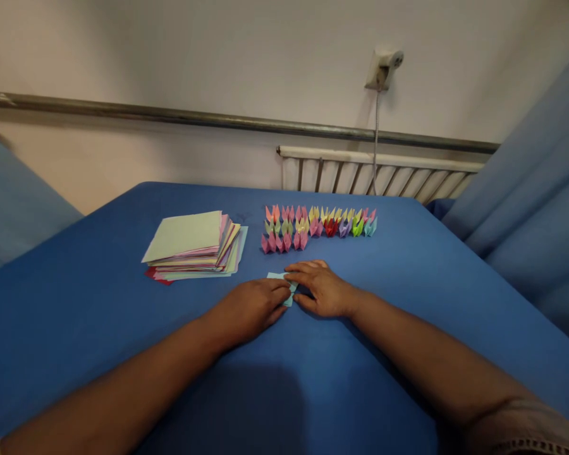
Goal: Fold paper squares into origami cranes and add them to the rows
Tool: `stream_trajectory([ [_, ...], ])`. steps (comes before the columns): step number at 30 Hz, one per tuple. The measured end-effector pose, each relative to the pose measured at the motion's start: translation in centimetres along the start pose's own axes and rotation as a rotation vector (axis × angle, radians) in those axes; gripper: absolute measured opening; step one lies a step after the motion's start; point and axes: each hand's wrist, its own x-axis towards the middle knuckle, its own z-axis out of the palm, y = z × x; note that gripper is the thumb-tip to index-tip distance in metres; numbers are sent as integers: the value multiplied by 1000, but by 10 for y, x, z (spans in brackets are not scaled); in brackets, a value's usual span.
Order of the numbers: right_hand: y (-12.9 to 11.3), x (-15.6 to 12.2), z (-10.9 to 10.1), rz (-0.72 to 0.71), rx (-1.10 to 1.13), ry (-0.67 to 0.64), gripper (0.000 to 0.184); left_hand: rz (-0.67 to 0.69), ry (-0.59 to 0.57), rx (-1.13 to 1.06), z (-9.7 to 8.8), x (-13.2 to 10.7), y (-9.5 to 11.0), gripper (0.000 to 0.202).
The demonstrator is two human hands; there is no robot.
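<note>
Both hands, fingers on light-blue paper

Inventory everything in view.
Table: one, blue, foreground
Paper piece: one, light blue, centre
Folded figures: many, mixed colours, beyond paper piece
Paper stack: one, mixed colours, left of figures
Curtains: two, blue, both sides
Wall: one, pale, background
Rail: one, grey, along wall
Radiator: one, whitish, below rail
Socket: one, whitish, upper right
Cord: one, pale, below socket
Sleeves: two, pale, bottom corners
Forearms: two, bare, foreground
Left hand: one, bare, on paper
Right hand: one, bare, on paper
</note>
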Motion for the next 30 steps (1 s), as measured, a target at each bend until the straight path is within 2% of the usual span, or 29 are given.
stream_trajectory([
  [4,-1,0,-1,1,-1,-13,49,60,-38,141,2,1,3,22],
  [9,0,-1,-2,-11,-4,-31,53,-10,-29,144,7,1,3,20],
  [14,1,-1,-1,-15,5,2,50,-161,54,11,7,0,1,18],
  [18,2,5,2,-15,22,68,28,-294,115,-127,3,2,-2,18],
  [22,3,9,2,-17,-9,111,19,-322,174,-279,0,5,0,18],
  [25,-4,8,-3,-51,-107,115,20,-332,233,-359,1,4,4,35],
  [27,-12,5,-7,-96,-146,126,20,-335,246,-370,4,4,3,32],
  [29,-21,3,-9,-98,-112,211,22,-385,280,-415,6,5,1,24],
  [30,-24,2,-9,-46,-68,310,26,-438,319,-483,7,6,-1,23],
])
